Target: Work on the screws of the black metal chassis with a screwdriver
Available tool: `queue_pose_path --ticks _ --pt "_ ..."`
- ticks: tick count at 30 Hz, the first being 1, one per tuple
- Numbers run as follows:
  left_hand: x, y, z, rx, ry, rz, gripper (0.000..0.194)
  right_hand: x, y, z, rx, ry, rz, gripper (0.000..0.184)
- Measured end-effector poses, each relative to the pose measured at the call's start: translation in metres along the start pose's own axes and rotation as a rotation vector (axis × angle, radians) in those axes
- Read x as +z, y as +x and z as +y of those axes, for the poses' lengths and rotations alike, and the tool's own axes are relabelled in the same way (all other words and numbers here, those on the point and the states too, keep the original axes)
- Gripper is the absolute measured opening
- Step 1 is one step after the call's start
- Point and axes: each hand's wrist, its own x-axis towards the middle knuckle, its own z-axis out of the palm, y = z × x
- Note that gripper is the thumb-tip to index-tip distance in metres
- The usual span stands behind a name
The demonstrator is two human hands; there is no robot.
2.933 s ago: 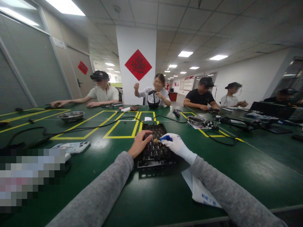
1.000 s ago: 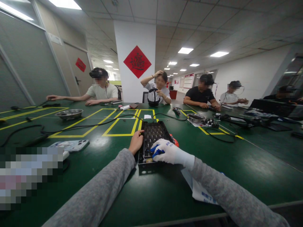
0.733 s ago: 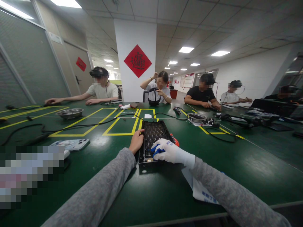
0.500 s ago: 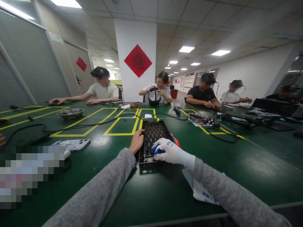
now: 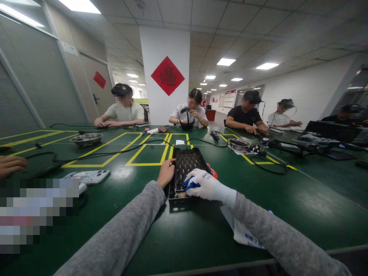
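Observation:
My left hand point(image 5: 166, 173), bare, is closed on the left side wall of a black rectangular tray point(image 5: 176, 201). Rows of small shiny pieces point(image 5: 186, 163) show inside the tray, too fine to name. Over its near right part bends my right hand point(image 5: 205, 184), in a white glove with blue fingertips. Its fingers are curled together, and whatever they hold is hidden. A small tan piece point(image 5: 181, 195) lies at the tray's near end. Against the right side, a red object point(image 5: 213, 171) is partly covered by my right hand.
A white glove point(image 5: 244, 234) with blue print lies under my right forearm. To the left are a phone point(image 5: 94, 176), a cable point(image 5: 94, 154) and a metal bowl point(image 5: 86, 138). Another bowl point(image 5: 239, 143) stands right. Co-workers sit opposite; another person's hand point(image 5: 12, 165) is at the left edge.
My hands and the tray stay almost still. The co-worker at far left has drawn an outstretched arm in. Another person's hand has come further in at the left edge.

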Motion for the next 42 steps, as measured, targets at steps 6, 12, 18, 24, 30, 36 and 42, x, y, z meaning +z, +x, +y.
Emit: queue_pose_path --ticks 6,12,18,24,30,36,42 --pt "-0.002 -0.002 0.001 0.011 -0.002 -0.026 0.040 0.002 -0.001 0.005 -0.012 0.020 -0.013 0.014" --pt "-0.004 -0.005 0.008 0.057 0.053 0.110 0.033 0.004 -0.001 0.006 -0.011 0.026 -0.004 0.015" --pt "-0.004 -0.004 0.008 0.000 0.050 0.115 0.030 0.001 -0.001 0.002 -0.006 -0.025 -0.010 0.015" --pt "-0.006 -0.002 -0.001 -0.049 0.043 0.205 0.029 0.001 0.000 0.002 -0.049 -0.004 -0.031 0.014" --pt "-0.005 -0.001 -0.001 -0.077 -0.004 0.107 0.025 0.001 -0.001 0.003 -0.014 0.014 -0.023 0.014" --pt "-0.005 0.000 -0.002 -0.035 0.014 0.054 0.025 0.000 -0.001 0.002 -0.053 -0.007 -0.039 0.014" --pt "-0.006 0.002 -0.006 -0.001 0.079 -0.001 0.025 -0.001 -0.001 0.001 -0.069 0.032 -0.031 0.014"
